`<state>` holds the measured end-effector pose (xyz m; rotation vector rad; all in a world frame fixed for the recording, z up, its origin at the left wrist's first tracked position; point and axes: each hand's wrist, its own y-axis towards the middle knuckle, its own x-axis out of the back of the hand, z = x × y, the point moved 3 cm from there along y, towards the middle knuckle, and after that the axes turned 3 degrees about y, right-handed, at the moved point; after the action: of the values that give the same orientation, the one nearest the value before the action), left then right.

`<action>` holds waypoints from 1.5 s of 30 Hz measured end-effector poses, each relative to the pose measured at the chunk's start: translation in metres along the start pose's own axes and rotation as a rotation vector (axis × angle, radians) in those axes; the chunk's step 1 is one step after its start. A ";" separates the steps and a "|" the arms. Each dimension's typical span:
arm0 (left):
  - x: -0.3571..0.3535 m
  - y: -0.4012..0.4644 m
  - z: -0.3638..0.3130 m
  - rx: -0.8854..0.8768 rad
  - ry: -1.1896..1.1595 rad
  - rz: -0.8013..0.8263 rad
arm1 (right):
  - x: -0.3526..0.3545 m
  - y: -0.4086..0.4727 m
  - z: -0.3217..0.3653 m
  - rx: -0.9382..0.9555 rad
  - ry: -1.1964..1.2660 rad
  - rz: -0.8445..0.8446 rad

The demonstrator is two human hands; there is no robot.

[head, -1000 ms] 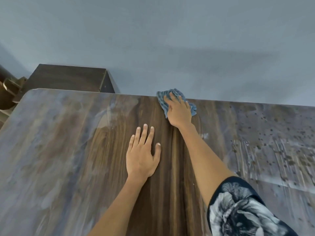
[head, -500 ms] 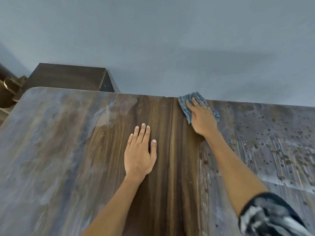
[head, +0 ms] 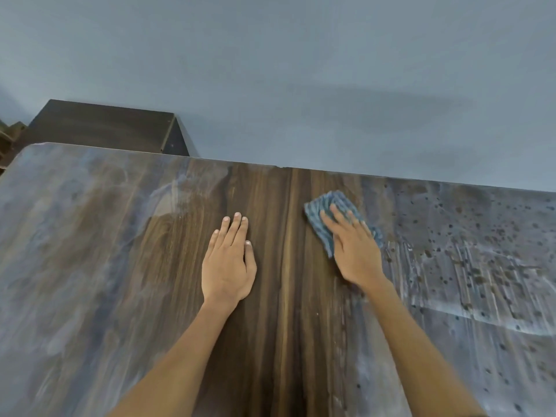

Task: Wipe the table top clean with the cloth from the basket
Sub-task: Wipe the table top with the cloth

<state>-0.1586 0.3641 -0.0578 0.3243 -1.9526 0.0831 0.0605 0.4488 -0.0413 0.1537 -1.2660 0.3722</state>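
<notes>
A dark wood-grain table top [head: 126, 281] fills the lower view, dusty grey at the left and right, with a cleaner dark band down the middle. My right hand [head: 355, 251] presses flat on a folded blue cloth [head: 319, 219] a little back from the far edge, right of centre. My left hand [head: 230, 260] lies flat on the clean band with fingers together, holding nothing. Dark specks and wet streaks [head: 469, 260] cover the table to the right of the cloth. No basket is in view.
A dark wooden cabinet [head: 102, 127] stands behind the table's far left corner against the blue-grey wall [head: 301, 70]. The table's far edge runs along the wall.
My right hand slid the cloth to the right along the far edge, then drew it back toward me. My left hand stayed put, its fingers closing together.
</notes>
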 end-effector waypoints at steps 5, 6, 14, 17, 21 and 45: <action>0.004 0.000 -0.002 0.004 -0.006 0.007 | 0.000 0.042 0.031 -0.051 -0.037 0.003; 0.004 0.000 -0.002 0.006 -0.009 0.008 | -0.006 0.034 0.042 0.004 -0.038 0.008; 0.004 -0.003 0.000 -0.004 -0.001 0.014 | -0.017 -0.081 0.023 0.191 0.048 0.116; 0.003 -0.005 0.000 -0.009 0.013 0.010 | -0.002 -0.056 -0.004 0.029 -0.013 0.044; 0.001 -0.009 0.000 0.004 0.026 0.009 | 0.003 -0.014 0.006 -0.128 -0.053 0.009; 0.004 -0.069 0.000 0.020 0.043 0.041 | -0.008 -0.057 0.059 -0.064 0.269 0.002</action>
<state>-0.1422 0.2973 -0.0603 0.2931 -1.9174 0.1350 0.0253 0.3754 -0.0258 0.0456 -1.0114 0.3419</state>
